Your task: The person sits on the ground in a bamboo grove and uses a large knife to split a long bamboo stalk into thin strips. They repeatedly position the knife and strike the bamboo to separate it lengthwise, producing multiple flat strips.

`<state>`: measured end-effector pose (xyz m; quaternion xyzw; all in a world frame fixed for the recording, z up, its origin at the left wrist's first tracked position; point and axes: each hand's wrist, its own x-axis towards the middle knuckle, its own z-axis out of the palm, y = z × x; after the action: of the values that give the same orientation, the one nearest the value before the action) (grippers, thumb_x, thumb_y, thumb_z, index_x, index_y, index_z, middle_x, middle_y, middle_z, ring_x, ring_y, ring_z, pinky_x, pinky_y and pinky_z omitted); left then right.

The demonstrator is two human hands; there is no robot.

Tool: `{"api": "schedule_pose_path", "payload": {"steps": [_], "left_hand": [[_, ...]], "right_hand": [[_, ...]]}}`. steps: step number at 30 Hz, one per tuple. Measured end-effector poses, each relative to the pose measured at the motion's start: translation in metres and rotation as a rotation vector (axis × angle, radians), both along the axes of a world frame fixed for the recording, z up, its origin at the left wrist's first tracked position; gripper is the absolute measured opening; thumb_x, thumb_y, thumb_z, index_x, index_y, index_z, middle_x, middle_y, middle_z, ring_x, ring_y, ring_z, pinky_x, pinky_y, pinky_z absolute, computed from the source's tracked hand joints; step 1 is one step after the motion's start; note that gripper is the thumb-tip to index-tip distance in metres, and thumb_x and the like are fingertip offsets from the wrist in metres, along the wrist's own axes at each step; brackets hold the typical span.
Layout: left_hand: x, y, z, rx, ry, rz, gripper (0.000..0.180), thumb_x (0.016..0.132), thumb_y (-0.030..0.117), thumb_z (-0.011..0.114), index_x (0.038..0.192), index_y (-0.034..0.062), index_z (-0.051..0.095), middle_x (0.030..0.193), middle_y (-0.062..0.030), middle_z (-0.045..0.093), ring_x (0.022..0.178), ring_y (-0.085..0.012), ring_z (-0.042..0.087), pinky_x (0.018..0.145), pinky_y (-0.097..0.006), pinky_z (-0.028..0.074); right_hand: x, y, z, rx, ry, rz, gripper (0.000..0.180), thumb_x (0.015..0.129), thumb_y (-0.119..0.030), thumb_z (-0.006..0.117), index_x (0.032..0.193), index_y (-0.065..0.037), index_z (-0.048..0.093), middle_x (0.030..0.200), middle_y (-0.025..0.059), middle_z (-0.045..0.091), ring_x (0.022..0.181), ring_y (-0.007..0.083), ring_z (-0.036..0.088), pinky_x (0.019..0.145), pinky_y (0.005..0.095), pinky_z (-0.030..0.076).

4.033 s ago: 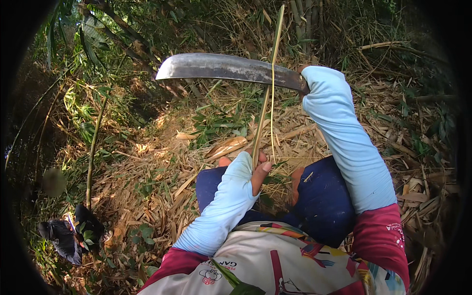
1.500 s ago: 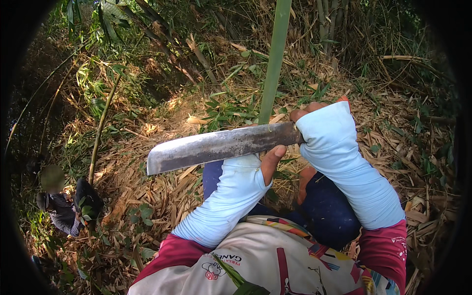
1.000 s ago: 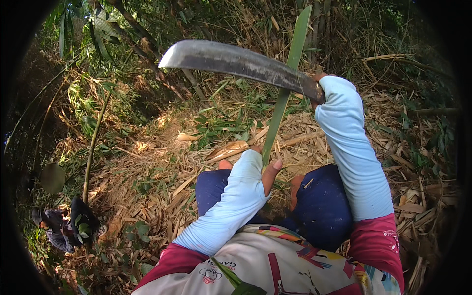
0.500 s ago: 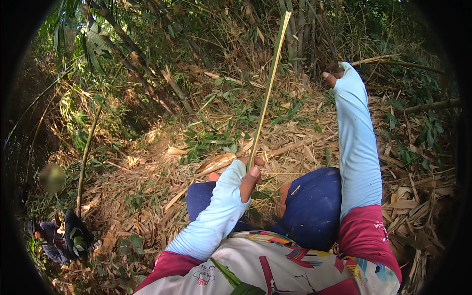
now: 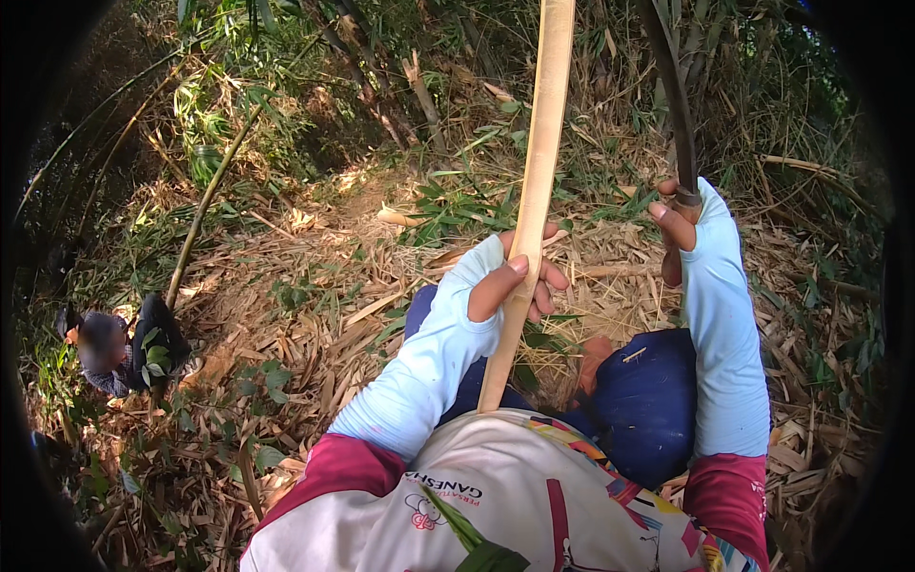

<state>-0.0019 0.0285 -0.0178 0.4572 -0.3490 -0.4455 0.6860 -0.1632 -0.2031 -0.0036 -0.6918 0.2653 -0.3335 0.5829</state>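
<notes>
Left hand (image 5: 519,281) closed around a pale bamboo strip (image 5: 541,162), fingers wrapped about its lower part. The strip runs up and out of the top of the frame; its lower end comes down against the person's shirt.

Right hand (image 5: 679,229) raised, closed on the handle of a long knife (image 5: 672,95) — dark blade edge-on, curving up toward the top of the frame, just right of the strip. Both forearms in light blue sleeves (image 5: 419,372).

Ground: dry bamboo husks and leaf litter (image 5: 286,315), green shoots behind. Another person (image 5: 119,343) crouches well apart at the left edge. Knees in dark blue trousers (image 5: 648,400) directly below the hands.

Risks, as judged:
- Blade raised close to the strip — a glancing cut could slide down the smooth face toward the left-hand fingers.
- A stroke that misses or cuts through would carry on toward the knees.
- Split bamboo edges are sharp; bare fingers may get sliced if the strip twists in the grip.
</notes>
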Motion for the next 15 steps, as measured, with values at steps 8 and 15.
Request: {"api": "schedule_pose_path", "payload": {"steps": [8, 15], "left_hand": [[0.022, 0.034, -0.018, 0.030, 0.077, 0.149, 0.062, 0.091, 0.023, 0.059, 0.142, -0.0046, 0.038, 0.094, -0.0149, 0.066, 0.076, -0.0209, 0.066, 0.067, -0.032, 0.056], [0.039, 0.047, -0.050, -0.001, 0.151, 0.199, 0.053, 0.093, 0.015, 0.060, 0.140, -0.0005, 0.042, 0.097, -0.0143, 0.066, 0.079, -0.0209, 0.066, 0.070, -0.032, 0.057]], "right_hand": [[0.019, 0.041, -0.012, 0.154, 0.092, 0.132, 0.039, 0.080, -0.014, 0.074, 0.112, -0.004, 0.053, 0.068, 0.0014, 0.052, 0.056, 0.0106, 0.049, 0.051, 0.0281, 0.042], [0.028, 0.040, -0.036, 0.281, 0.152, 0.280, 0.045, 0.075, -0.009, 0.074, 0.113, -0.002, 0.051, 0.072, 0.0024, 0.052, 0.058, 0.0119, 0.050, 0.053, 0.0281, 0.043]]}}
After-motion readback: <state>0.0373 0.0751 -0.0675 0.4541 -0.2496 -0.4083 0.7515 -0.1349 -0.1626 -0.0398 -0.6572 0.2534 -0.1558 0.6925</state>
